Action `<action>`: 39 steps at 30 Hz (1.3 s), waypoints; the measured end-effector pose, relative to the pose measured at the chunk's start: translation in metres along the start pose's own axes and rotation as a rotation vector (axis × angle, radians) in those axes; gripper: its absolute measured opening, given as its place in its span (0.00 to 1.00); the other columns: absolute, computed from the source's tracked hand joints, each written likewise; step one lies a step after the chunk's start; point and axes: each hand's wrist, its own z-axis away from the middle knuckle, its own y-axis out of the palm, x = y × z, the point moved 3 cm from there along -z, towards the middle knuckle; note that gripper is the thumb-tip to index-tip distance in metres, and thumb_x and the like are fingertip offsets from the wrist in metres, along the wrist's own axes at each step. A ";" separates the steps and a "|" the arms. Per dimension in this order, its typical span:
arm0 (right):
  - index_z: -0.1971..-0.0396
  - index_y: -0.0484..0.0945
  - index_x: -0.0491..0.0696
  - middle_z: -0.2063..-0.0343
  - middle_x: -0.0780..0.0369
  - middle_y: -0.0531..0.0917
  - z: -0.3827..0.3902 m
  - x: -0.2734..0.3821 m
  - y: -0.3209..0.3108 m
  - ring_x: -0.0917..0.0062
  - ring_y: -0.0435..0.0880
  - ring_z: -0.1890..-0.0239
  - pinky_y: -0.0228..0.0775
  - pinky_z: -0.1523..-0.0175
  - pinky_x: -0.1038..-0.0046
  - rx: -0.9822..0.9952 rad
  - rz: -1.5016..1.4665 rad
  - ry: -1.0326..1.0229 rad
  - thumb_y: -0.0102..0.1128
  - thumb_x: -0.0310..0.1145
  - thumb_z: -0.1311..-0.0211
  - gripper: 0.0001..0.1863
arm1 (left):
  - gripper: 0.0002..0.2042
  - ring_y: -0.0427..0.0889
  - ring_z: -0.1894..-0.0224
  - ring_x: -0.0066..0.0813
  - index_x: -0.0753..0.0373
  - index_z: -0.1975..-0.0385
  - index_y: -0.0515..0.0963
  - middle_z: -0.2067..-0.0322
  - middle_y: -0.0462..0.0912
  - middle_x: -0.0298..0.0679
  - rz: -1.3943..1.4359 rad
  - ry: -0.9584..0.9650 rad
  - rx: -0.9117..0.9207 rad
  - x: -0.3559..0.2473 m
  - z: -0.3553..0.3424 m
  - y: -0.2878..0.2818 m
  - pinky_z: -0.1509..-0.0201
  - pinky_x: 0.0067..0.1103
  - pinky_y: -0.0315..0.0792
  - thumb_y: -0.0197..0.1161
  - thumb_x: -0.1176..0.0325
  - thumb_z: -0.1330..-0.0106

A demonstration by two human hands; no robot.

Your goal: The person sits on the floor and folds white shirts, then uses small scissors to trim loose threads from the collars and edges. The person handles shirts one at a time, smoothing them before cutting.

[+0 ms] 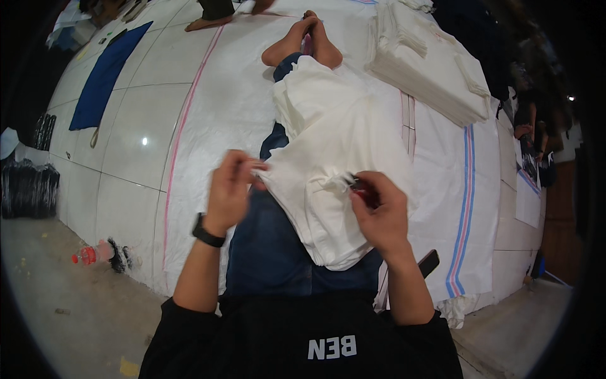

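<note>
A white cloth garment [341, 132] lies spread and crumpled over my outstretched legs, from my lap almost to my ankles. My left hand [230, 189], slightly blurred, pinches the garment's left edge, which is drawn to a point at the fingertips. In my right hand [382, 211] is a small dark cutting tool that looks like thread snips [352, 181]. Its tip is close to a bunched, gathered part of the cloth; whether it touches cannot be made out. My fingers cover most of the tool.
A tall stack of folded white cloth [435, 69] stands at the far right. Beside my right forearm lies a dark phone [429, 264]. White sheeting [208, 126] covers the tiles under me. At left are a blue cloth [110, 79], a bottle [93, 254] and black wrapped bundles [28, 189].
</note>
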 end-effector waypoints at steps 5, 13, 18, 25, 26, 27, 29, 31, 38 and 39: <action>0.50 0.82 0.42 0.69 0.60 0.84 -0.008 -0.015 -0.002 0.77 0.84 0.67 0.79 0.58 0.73 0.165 0.288 0.035 0.72 0.23 0.41 0.17 | 0.10 0.84 0.45 0.54 0.66 0.54 0.80 0.54 0.87 0.52 -1.193 -0.255 0.017 0.062 0.068 -0.140 0.38 0.40 0.76 0.67 0.72 0.33; 0.49 0.83 0.42 0.74 0.74 0.75 -0.012 -0.062 -0.138 0.93 0.65 0.76 0.54 0.75 0.82 -0.711 -0.212 0.265 0.64 0.22 0.30 0.12 | 0.19 0.85 0.43 0.52 0.68 0.44 0.81 0.48 0.86 0.55 -0.979 -0.438 -0.098 0.105 0.148 -0.175 0.37 0.37 0.77 0.71 0.67 0.33; 0.52 0.85 0.42 0.74 0.73 0.72 0.024 -0.023 -0.050 0.90 0.65 0.76 0.57 0.73 0.81 -0.378 -0.112 -0.031 0.65 0.21 0.29 0.09 | 0.12 0.91 0.53 0.39 0.69 0.50 0.83 0.58 0.91 0.49 -0.506 -0.256 -0.244 0.096 0.095 -0.101 0.46 0.30 0.81 0.68 0.71 0.29; 0.67 0.79 0.47 0.69 0.59 0.84 0.022 0.020 0.104 0.60 0.88 0.72 0.80 0.67 0.60 0.394 0.593 -0.233 0.71 0.38 0.40 0.11 | 0.09 0.90 0.59 0.28 0.69 0.51 0.83 0.62 0.91 0.43 -0.229 -0.206 -0.288 0.055 0.059 -0.023 0.49 0.24 0.82 0.65 0.72 0.26; 0.67 0.79 0.48 0.69 0.59 0.84 0.020 0.018 0.108 0.61 0.88 0.72 0.80 0.67 0.61 0.453 0.680 -0.203 0.70 0.36 0.39 0.10 | 0.09 0.91 0.60 0.28 0.69 0.52 0.83 0.63 0.91 0.43 -0.179 -0.165 -0.311 0.053 0.060 -0.019 0.50 0.24 0.82 0.65 0.73 0.26; 0.67 0.80 0.48 0.69 0.59 0.84 0.021 0.019 0.108 0.62 0.88 0.72 0.80 0.67 0.61 0.415 0.656 -0.243 0.68 0.35 0.39 0.08 | 0.09 0.90 0.59 0.27 0.69 0.51 0.83 0.62 0.91 0.42 -0.124 -0.174 -0.321 0.054 0.061 -0.015 0.50 0.24 0.82 0.62 0.74 0.26; 0.67 0.80 0.48 0.70 0.59 0.84 0.023 0.014 0.110 0.63 0.89 0.72 0.81 0.67 0.62 0.408 0.643 -0.249 0.66 0.32 0.39 0.06 | 0.11 0.89 0.58 0.27 0.69 0.47 0.81 0.59 0.90 0.43 -0.016 -0.187 -0.328 0.060 0.064 -0.009 0.49 0.23 0.81 0.60 0.76 0.25; 0.66 0.80 0.47 0.69 0.59 0.85 0.026 0.009 0.118 0.62 0.89 0.72 0.81 0.67 0.62 0.413 0.705 -0.272 0.64 0.32 0.39 0.05 | 0.13 0.88 0.57 0.27 0.68 0.43 0.78 0.55 0.89 0.43 0.079 -0.204 -0.323 0.067 0.064 -0.003 0.48 0.22 0.80 0.59 0.77 0.25; 0.66 0.81 0.48 0.67 0.59 0.86 0.025 0.003 0.122 0.62 0.90 0.70 0.82 0.65 0.60 0.363 0.633 -0.196 0.62 0.34 0.36 0.05 | 0.24 0.86 0.57 0.22 0.68 0.32 0.68 0.54 0.87 0.41 0.371 -0.324 -0.313 0.068 0.052 0.023 0.50 0.19 0.79 0.64 0.79 0.27; 0.67 0.80 0.48 0.68 0.59 0.86 0.025 0.004 0.122 0.61 0.90 0.70 0.82 0.65 0.60 0.373 0.652 -0.200 0.63 0.34 0.37 0.06 | 0.26 0.85 0.58 0.21 0.68 0.32 0.67 0.55 0.87 0.40 0.372 -0.331 -0.298 0.066 0.050 0.027 0.50 0.19 0.79 0.65 0.79 0.28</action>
